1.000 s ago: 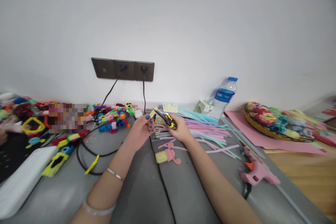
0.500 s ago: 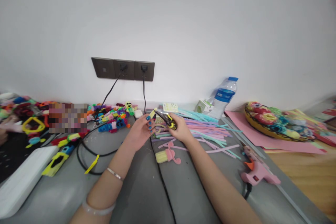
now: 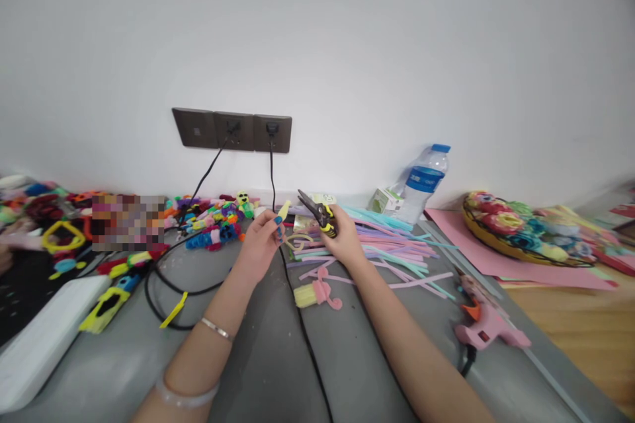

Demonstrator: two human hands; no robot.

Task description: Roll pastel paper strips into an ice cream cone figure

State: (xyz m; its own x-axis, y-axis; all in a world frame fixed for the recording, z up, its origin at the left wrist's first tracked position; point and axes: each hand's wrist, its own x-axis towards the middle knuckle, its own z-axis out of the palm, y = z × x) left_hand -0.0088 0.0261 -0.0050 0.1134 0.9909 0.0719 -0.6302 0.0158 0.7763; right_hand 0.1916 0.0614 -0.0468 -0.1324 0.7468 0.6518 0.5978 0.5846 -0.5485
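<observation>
Between its fingertips my left hand pinches a pale yellow pipe cleaner, whose tip points up and whose loose end seems to curl below the fingers. My right hand is wrapped round the black and yellow handles of a pair of pliers. The pliers' jaws are parted and point up and left, a little apart from the yellow piece. On the table below the hands lies a small pink and yellow pipe-cleaner figure. Pastel pipe cleaners are spread beside and behind my right hand.
A pink glue gun lies at the right, near a basket of fabric flowers. A water bottle leans by the wall. Black cable crosses the table. Colourful pipe-cleaner pieces and a white block are left.
The pliers have come away from the yellow pipe cleaner and their jaws have opened. My left hand has moved slightly left and down with the piece.
</observation>
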